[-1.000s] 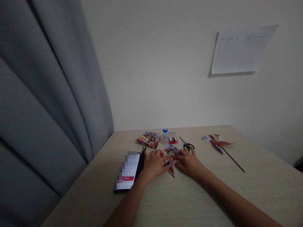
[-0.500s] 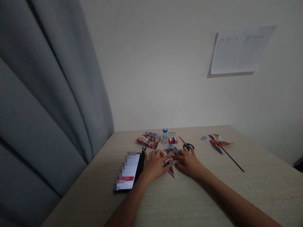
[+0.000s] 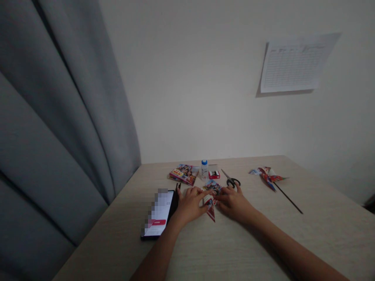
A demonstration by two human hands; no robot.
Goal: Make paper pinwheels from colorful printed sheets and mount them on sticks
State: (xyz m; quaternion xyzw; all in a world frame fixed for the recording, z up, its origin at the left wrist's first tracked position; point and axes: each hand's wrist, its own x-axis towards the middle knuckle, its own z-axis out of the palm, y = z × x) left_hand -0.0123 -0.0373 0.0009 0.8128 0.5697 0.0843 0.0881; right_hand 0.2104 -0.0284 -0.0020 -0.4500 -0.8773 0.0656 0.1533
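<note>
A small folded piece of colourful printed paper (image 3: pixel 211 203) lies on the light wooden table (image 3: pixel 234 249). Both hands rest on it. My left hand (image 3: pixel 190 205) presses its left side with the fingers stretched forward and the index finger on the paper. My right hand (image 3: pixel 234 203) holds down the right side with its fingers flat and slightly curled. Black-handled scissors (image 3: pixel 231 180) lie just beyond my right hand. A phone (image 3: pixel 159 212) with a lit screen lies to the left of my left hand.
A stack of printed paper (image 3: pixel 184 173), a small white bottle with a blue cap (image 3: pixel 204 169) and a little red-and-white box (image 3: pixel 214 174) stand near the wall. A finished paper pinwheel on a dark stick (image 3: pixel 271 177) lies at the right. Grey curtain (image 3: pixel 58 117) hangs left.
My left index finger has slid a little further over the folded paper. Otherwise the hands and objects stay in place.
</note>
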